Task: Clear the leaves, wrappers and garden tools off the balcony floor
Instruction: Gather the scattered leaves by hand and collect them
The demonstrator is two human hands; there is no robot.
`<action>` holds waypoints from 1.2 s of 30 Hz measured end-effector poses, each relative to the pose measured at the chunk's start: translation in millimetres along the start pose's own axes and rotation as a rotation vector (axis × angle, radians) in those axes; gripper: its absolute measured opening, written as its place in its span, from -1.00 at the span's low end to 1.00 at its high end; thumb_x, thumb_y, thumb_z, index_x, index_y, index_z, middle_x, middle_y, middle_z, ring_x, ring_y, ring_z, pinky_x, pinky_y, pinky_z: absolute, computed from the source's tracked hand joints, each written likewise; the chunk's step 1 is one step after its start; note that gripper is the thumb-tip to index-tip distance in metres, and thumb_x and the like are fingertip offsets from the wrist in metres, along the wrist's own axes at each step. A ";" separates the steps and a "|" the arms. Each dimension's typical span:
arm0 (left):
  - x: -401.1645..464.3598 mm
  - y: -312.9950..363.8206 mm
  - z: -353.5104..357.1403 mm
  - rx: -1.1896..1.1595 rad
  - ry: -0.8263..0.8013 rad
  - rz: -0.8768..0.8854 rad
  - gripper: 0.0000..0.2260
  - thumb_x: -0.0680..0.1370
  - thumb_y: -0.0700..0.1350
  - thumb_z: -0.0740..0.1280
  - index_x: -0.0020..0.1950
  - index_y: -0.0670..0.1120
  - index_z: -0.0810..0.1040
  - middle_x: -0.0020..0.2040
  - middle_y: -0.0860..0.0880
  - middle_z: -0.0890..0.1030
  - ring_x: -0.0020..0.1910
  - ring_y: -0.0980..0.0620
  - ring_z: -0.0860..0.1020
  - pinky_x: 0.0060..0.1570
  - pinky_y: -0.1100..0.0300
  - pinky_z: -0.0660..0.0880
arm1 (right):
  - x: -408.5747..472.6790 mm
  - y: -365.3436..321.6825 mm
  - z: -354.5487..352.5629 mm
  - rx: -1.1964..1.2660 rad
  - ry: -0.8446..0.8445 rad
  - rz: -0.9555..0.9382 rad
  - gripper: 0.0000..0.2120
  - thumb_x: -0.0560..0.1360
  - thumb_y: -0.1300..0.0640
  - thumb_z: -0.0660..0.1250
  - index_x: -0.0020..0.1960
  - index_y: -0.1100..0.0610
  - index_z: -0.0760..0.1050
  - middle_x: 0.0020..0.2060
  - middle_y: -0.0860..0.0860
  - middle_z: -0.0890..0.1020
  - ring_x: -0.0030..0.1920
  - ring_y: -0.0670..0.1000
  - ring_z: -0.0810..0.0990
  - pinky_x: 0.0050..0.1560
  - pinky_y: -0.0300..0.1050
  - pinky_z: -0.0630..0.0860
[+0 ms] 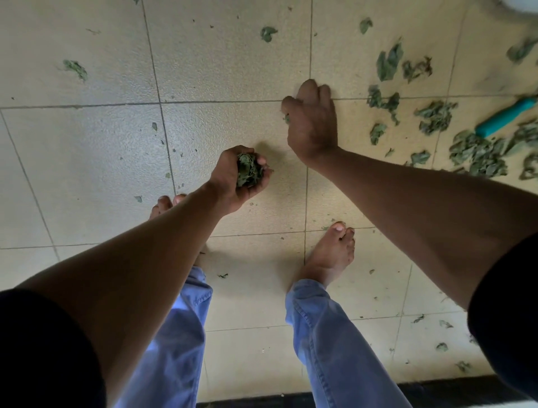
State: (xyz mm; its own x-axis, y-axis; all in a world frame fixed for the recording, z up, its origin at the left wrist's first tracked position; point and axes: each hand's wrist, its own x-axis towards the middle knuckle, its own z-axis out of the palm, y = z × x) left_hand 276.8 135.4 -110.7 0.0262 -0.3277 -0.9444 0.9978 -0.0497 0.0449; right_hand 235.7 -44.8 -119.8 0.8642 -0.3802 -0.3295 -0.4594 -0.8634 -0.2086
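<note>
My left hand [233, 180] is cupped palm-up above the tiles and grips a wad of green leaves [247, 171]. My right hand [313, 122] reaches down to the tiled floor [87, 151] with its fingers curled, and a small leaf scrap [287, 118] shows under the thumb. More wilted leaves lie scattered to the right, with the thickest heap [477, 154] at the right edge. A teal-handled garden tool [506, 118] lies among them, right of my right hand. Single leaves lie farther off at top middle [267, 33] and top left [76, 68].
My bare feet [332, 253] stand on the beige tiles below both hands. A dark threshold strip [262, 400] runs along the bottom edge. Part of a white object [524, 3] shows in the top right corner. Tiny leaf crumbs dot the tiles.
</note>
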 end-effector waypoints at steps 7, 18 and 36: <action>-2.4 -3.3 -6.8 -0.003 -0.002 0.008 -0.82 0.55 -0.11 0.29 -0.21 -0.12 0.58 -0.21 -0.07 0.59 -0.19 -0.02 0.58 -0.19 0.15 0.60 | -0.6 8.3 4.6 0.067 -0.052 -0.075 -0.73 0.53 0.41 0.18 0.06 0.21 0.61 0.08 0.16 0.51 0.10 0.18 0.48 -0.16 0.04 0.59; -3.7 -11.1 7.8 0.112 0.178 0.009 -0.80 0.61 -0.11 0.25 -0.05 -0.15 0.63 -0.18 -0.11 0.68 -0.24 -0.01 0.67 -0.14 0.10 0.65 | -46.8 -37.9 -23.3 0.657 0.007 0.102 -0.80 0.42 0.42 0.33 -0.17 0.21 0.68 -0.25 0.04 0.66 -0.24 -0.05 0.60 -0.20 -0.10 0.57; 14.8 -48.7 91.3 0.076 0.133 -0.144 -0.72 0.61 -0.11 0.22 -0.31 -0.04 0.46 -0.34 0.00 0.48 -0.37 0.11 0.49 -0.51 0.39 0.35 | -82.9 84.1 -35.8 0.141 0.040 0.146 -0.46 0.43 0.43 0.25 0.39 0.17 0.49 0.34 0.17 0.51 0.34 0.19 0.45 0.24 0.04 0.51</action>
State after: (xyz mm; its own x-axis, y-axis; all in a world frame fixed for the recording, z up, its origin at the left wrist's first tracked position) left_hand 222.9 46.9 -97.2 -0.1033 -0.1848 -0.9773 0.9844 -0.1594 -0.0739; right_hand 132.7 -97.8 -77.0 0.7925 -0.5134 -0.3292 -0.6022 -0.7444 -0.2886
